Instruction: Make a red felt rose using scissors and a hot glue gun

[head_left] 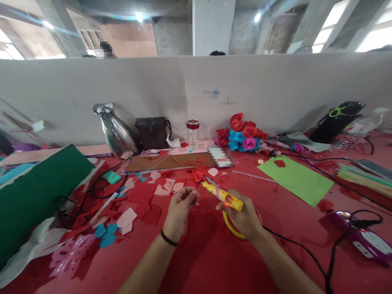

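Currently, the yellow tool (pixel 222 196) sits in your right hand (pixel 241 218), fingers wrapped around its rear half; tip points up-left, a small red light glows on its side, and a pink band circles the body. Your left hand (pixel 183 204) is just left of the tip, thumb and fingertips drawn together; you cannot tell from this view whether anything thin is pinched there. Beneath your right hand, a yellow loop (pixel 230 228) rests on the red table (pixel 211 265). Just beyond the tip: red paper scraps (pixel 197 176). Farther out: a lime-green sheet (pixel 297 179) to the right, paper flowers (pixel 245 132) behind, a glass jar (pixel 192 134) near the partition (pixel 137 85).
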A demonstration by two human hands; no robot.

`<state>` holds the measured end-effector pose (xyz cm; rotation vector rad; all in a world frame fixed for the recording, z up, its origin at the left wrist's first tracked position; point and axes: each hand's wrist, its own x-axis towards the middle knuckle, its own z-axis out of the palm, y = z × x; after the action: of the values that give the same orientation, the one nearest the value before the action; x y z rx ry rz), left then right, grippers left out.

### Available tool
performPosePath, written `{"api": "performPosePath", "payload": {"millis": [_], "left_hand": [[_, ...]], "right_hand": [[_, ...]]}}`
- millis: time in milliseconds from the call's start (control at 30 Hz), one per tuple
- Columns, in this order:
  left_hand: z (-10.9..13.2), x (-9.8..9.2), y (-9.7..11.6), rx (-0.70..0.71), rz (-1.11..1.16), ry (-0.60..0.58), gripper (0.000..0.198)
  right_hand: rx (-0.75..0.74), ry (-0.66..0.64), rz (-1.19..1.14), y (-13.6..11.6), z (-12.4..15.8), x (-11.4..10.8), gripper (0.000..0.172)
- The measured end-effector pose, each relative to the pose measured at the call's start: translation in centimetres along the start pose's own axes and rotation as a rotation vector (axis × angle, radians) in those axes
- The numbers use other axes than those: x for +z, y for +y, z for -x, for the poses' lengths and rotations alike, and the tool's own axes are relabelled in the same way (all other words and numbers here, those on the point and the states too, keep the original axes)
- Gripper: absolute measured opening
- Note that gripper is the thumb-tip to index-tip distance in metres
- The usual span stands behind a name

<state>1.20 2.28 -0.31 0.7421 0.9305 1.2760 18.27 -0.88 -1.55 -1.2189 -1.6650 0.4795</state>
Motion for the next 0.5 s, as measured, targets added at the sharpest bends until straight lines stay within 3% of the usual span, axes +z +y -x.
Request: {"api": "performPosePath", "payload": {"millis": [300,500], "left_hand": [[0.1,0.0,0.1,-0.055,0.02,-0.004,0.021],[0.0,-0.3,0.5,-0.16,0.134,-0.011,0.02]], "right_hand": [[-0.069,-0.058,0.175,-1.0,-0.1,-0.5,0.018],[-0.115,0.01,0.109,-0.9,0.0,-0.6,0.021]]}}
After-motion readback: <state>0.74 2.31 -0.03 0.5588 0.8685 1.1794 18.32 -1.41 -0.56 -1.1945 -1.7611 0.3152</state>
